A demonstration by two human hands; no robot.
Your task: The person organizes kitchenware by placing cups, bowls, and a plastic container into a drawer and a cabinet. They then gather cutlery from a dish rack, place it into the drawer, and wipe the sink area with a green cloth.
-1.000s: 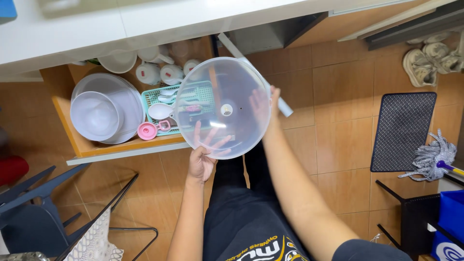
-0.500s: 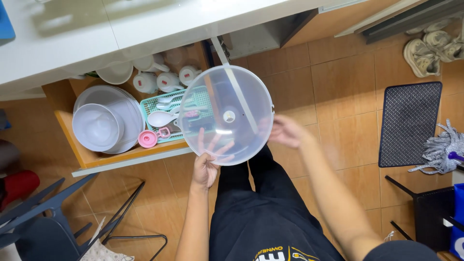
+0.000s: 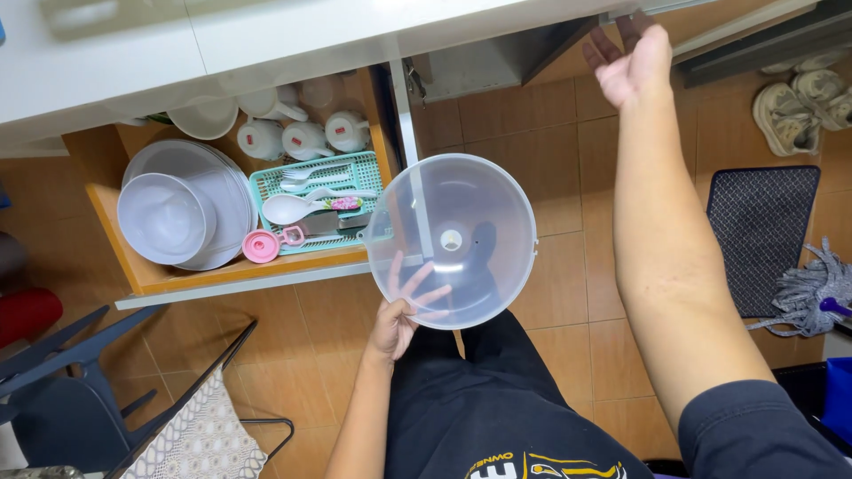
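A tan tiled floor [image 3: 550, 124] lay below a white counter [image 3: 266, 35], with a dark mat [image 3: 763, 231], a mop [image 3: 808, 288] and a blue chair [image 3: 53, 390] about the edges. The open wooden drawer [image 3: 133, 266] held stacked white plates [image 3: 209, 191], a bowl [image 3: 164, 217], cups [image 3: 302, 137] and a green tray [image 3: 355, 168] of spoons. The left hand [image 3: 399, 315] spread its fingers under a clear domed lid [image 3: 451, 239] held over the floor beside the drawer, while the right hand [image 3: 630, 58] hung open and empty near the counter.

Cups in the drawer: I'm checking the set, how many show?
3 white cups lie in a row behind the green cutlery tray. The counter may hide more.
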